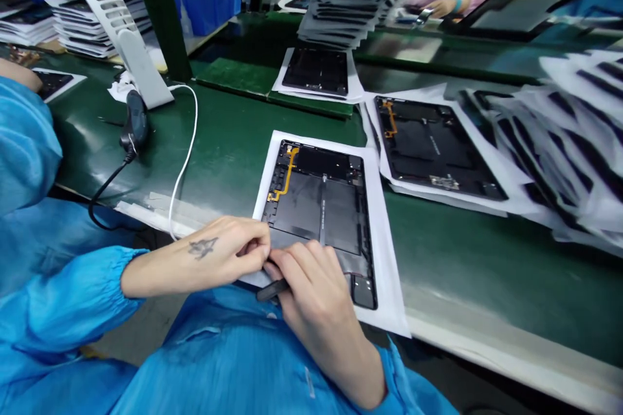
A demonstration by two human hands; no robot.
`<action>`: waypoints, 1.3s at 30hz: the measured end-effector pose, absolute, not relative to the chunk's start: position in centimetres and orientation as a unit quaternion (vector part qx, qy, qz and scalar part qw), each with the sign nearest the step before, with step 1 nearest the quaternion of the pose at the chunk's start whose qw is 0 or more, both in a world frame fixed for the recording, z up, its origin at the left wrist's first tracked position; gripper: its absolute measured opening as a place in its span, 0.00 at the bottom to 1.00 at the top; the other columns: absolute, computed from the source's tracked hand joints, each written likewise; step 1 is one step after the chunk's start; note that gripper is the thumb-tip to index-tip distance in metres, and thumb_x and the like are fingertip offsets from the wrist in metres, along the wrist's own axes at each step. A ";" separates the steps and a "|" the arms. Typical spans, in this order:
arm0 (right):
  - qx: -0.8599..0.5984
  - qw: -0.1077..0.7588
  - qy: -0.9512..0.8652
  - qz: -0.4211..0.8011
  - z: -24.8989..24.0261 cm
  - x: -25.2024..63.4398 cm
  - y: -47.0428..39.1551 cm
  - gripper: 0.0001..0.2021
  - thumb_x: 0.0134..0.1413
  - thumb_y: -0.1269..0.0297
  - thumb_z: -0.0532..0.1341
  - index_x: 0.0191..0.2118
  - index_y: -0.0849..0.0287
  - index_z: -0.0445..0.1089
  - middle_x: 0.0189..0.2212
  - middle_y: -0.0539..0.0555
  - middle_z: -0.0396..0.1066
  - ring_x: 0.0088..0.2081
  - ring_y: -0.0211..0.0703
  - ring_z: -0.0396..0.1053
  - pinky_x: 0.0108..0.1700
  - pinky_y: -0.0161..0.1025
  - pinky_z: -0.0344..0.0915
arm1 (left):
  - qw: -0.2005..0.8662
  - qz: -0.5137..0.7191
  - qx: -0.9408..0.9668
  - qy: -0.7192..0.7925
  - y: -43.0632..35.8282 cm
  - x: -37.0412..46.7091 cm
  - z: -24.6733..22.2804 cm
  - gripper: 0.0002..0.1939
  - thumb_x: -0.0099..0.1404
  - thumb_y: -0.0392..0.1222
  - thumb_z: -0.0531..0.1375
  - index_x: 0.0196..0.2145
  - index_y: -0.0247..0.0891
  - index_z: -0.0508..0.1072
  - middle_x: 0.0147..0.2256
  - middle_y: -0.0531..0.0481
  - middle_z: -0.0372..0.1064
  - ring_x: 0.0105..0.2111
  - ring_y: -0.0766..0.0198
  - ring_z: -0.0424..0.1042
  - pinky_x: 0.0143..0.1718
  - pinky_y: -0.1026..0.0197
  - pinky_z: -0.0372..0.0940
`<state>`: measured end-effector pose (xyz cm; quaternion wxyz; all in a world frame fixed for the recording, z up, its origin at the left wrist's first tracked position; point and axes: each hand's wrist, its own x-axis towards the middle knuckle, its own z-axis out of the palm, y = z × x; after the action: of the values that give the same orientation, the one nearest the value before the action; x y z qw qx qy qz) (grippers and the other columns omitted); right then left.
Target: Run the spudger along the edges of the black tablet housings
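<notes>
At the near edge of a green workbench [228, 136], grips a dark tool [272, 290] in the right hand [316, 292] and curls the left hand [209, 259] closed, with any hold impossible to tell, over the near-left corner of an open tablet chassis [341, 214] on white paper [389, 279]; apparently part-assembled, with orange flex cable [291, 172] in place, interior exposed.

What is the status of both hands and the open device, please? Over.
Right hand gripping dark tool. Left hand close beside, fingertips' grip unclear. Open device on white sheet. Hands covering its near-left corner.
</notes>
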<state>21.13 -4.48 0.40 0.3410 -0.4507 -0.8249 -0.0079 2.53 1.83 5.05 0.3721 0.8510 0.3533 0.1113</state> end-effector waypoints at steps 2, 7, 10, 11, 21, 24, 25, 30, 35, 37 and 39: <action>-0.452 0.352 -0.820 0.010 0.1 21.0 -4.4 0.13 0.66 0.77 0.53 0.32 0.60 0.69 0.25 0.52 0.64 0.30 0.44 0.56 0.32 0.43 0.51 | 0.350 0.152 0.850 0.364 1.6 2.2 4.5 0.10 0.75 0.39 0.53 0.33 0.39 0.66 0.29 0.57 0.64 0.29 0.69 0.64 0.33 0.64 0.59; -0.463 0.404 -0.775 0.145 0.1 21.5 -3.9 0.10 0.66 0.75 0.56 0.34 0.58 0.71 0.25 0.50 0.65 0.30 0.41 0.60 0.34 0.40 0.55 | 0.290 0.329 0.831 0.343 0.6 1.7 2.5 0.05 0.75 0.36 0.57 0.42 0.39 0.73 0.36 0.51 0.71 0.37 0.67 0.72 0.38 0.64 0.65; -0.463 0.410 -0.763 0.185 0.3 21.8 -3.8 0.09 0.66 0.73 0.57 0.34 0.57 0.71 0.25 0.49 0.66 0.30 0.40 0.62 0.34 0.39 0.58 | 0.276 0.381 0.812 0.346 -0.2 2.1 1.4 0.04 0.72 0.34 0.59 0.43 0.39 0.74 0.36 0.50 0.72 0.36 0.67 0.73 0.37 0.65 0.68; -0.462 0.416 -0.760 0.186 0.3 21.9 -3.8 0.09 0.66 0.73 0.58 0.34 0.58 0.71 0.25 0.49 0.66 0.30 0.40 0.62 0.34 0.39 0.58 | 0.272 0.393 0.807 0.346 -0.5 2.2 1.1 0.05 0.72 0.34 0.60 0.43 0.40 0.74 0.36 0.50 0.72 0.36 0.67 0.73 0.36 0.65 0.68; -0.456 0.426 -0.758 0.189 0.4 21.7 -4.0 0.10 0.66 0.74 0.58 0.32 0.58 0.70 0.25 0.49 0.65 0.30 0.39 0.61 0.35 0.38 0.57 | 0.260 0.430 0.797 0.334 -0.9 3.1 0.9 0.03 0.71 0.33 0.61 0.41 0.37 0.75 0.35 0.51 0.72 0.35 0.70 0.73 0.37 0.70 0.68; -0.454 0.421 -0.765 0.178 0.4 21.6 -4.0 0.10 0.67 0.74 0.57 0.32 0.58 0.70 0.25 0.49 0.65 0.30 0.40 0.61 0.35 0.38 0.57 | 0.269 0.418 0.801 0.335 -0.7 3.1 1.1 0.03 0.71 0.32 0.61 0.40 0.36 0.75 0.34 0.52 0.72 0.34 0.71 0.72 0.36 0.71 0.67; -0.454 0.418 -0.769 0.168 0.4 21.6 -4.0 0.10 0.67 0.74 0.57 0.33 0.58 0.70 0.26 0.50 0.66 0.31 0.40 0.61 0.35 0.39 0.58 | 0.268 0.414 0.803 0.334 -0.7 3.1 1.2 0.03 0.71 0.32 0.61 0.39 0.36 0.74 0.34 0.52 0.72 0.34 0.71 0.72 0.37 0.71 0.67; -0.433 0.409 -0.796 0.106 -0.3 22.1 -4.1 0.09 0.65 0.77 0.58 0.48 0.63 0.70 0.37 0.56 0.72 0.37 0.44 0.64 0.40 0.40 0.62 | 0.212 0.356 0.851 0.323 0.0 2.3 1.3 0.04 0.73 0.31 0.58 0.40 0.33 0.73 0.35 0.49 0.70 0.35 0.69 0.71 0.38 0.68 0.67; -0.403 0.375 -0.832 0.067 -0.8 22.5 -4.4 0.12 0.64 0.80 0.56 0.49 0.65 0.71 0.40 0.58 0.74 0.37 0.45 0.62 0.38 0.41 0.61 | 0.092 0.273 0.912 0.293 0.0 1.3 1.1 0.06 0.74 0.31 0.54 0.40 0.31 0.71 0.34 0.46 0.69 0.34 0.63 0.68 0.37 0.61 0.68; -0.397 0.358 -0.844 0.044 -0.8 22.5 -4.4 0.12 0.64 0.79 0.55 0.49 0.66 0.72 0.40 0.59 0.75 0.36 0.45 0.62 0.38 0.43 0.59 | 0.055 0.252 0.926 0.276 -0.2 1.1 1.4 0.07 0.74 0.29 0.53 0.40 0.30 0.71 0.34 0.45 0.70 0.33 0.62 0.67 0.35 0.60 0.68; -0.391 0.344 -0.853 0.026 -0.7 22.4 -4.4 0.11 0.66 0.77 0.55 0.48 0.67 0.73 0.40 0.59 0.75 0.35 0.46 0.61 0.37 0.43 0.58 | 0.032 0.232 0.935 0.265 -0.4 1.1 1.9 0.09 0.74 0.28 0.51 0.40 0.29 0.71 0.34 0.44 0.70 0.33 0.61 0.67 0.34 0.60 0.68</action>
<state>22.42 -4.39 -0.75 0.3438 -0.3915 -0.8532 0.0264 1.13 -0.44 1.95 0.0317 0.9353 0.2650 0.2324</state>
